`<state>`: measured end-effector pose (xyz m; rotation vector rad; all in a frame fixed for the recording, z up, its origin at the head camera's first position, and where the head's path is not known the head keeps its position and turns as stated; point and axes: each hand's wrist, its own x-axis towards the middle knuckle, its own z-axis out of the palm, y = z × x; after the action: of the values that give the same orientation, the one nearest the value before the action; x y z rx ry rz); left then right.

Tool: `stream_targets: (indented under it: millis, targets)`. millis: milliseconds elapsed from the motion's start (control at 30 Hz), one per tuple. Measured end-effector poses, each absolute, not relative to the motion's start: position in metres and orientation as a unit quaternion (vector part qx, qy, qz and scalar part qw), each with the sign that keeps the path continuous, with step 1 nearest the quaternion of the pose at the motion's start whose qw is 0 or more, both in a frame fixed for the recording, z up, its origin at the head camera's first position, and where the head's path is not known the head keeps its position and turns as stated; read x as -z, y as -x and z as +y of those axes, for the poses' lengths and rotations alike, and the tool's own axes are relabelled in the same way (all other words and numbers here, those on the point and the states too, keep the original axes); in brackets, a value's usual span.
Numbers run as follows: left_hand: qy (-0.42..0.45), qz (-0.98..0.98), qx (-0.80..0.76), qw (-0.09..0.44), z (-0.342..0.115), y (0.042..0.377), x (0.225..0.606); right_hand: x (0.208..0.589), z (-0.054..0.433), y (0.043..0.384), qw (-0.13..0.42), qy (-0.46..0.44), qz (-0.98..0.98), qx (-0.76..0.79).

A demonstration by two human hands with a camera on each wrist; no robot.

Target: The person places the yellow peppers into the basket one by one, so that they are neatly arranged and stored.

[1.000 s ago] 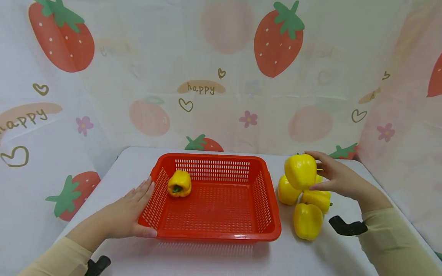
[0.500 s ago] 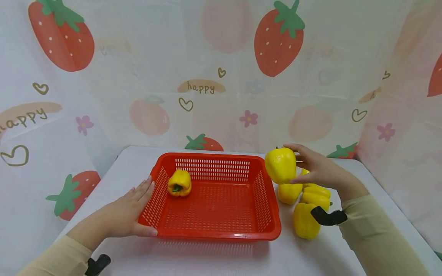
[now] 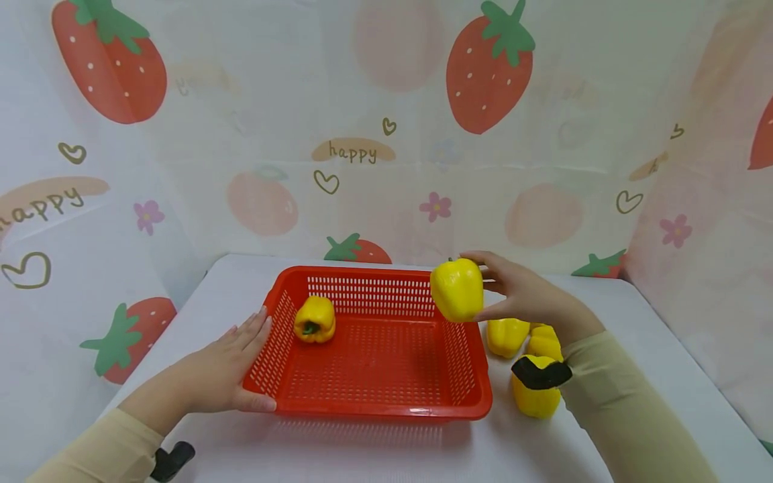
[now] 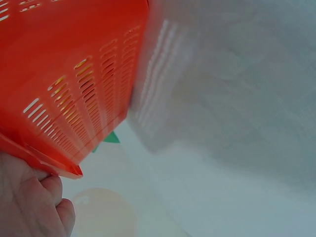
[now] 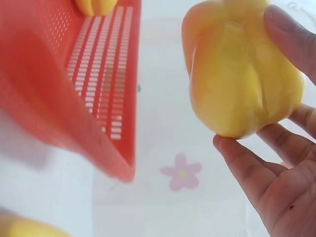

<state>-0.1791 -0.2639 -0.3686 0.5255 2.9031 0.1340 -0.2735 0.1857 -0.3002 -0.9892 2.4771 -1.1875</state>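
Head view: holds a yellow pepper (image 3: 457,290) in the right hand (image 3: 519,291), with thumb and fingers curved round its right side, parted only to its width. Hangs it above the far right corner of the red basket (image 3: 374,410), apart from the rim by the gap in the right wrist view, at a height impossible to tell exactly. Rests the left hand (image 3: 222,372) along the left rim, with fingers extended and thumb at the near left corner. Could clip the right wall on a low pass leftward, knocking the pepper loose or shoving the basket against the left fingers. Could also lose the pepper outright, because of glossy skin and a one-sided fingertip hold; likely to slip further if squeezed unevenly. If released this high, could bounce off the rim, or roll left into the second pepper (image 3: 314,320). On the right, could disturb the near loose pepper (image 3: 536,400) with the black strap (image 3: 541,372) or sleeve (image 3: 628,402), overlapping in the head view with contact impossible to judge; if nudged, could roll across the white table (image 3: 362,463) or jostle the far loose pepper (image 3: 506,337).
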Motion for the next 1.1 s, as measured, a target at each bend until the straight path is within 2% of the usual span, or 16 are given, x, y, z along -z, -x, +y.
stream_targets:
  millis: [400, 1100]
  targets:
    - [-0.186, 0.978, -0.045, 0.085, -0.264, 0.177, 0.365, 0.312, 0.139, 0.283, 0.147, 0.38, 0.821, 0.4]
    - [-0.181, 0.978, -0.055, 0.093, -0.262, 0.177, 0.364, 0.327, 0.084, 0.284, 0.163, 0.399, 0.817, 0.384]
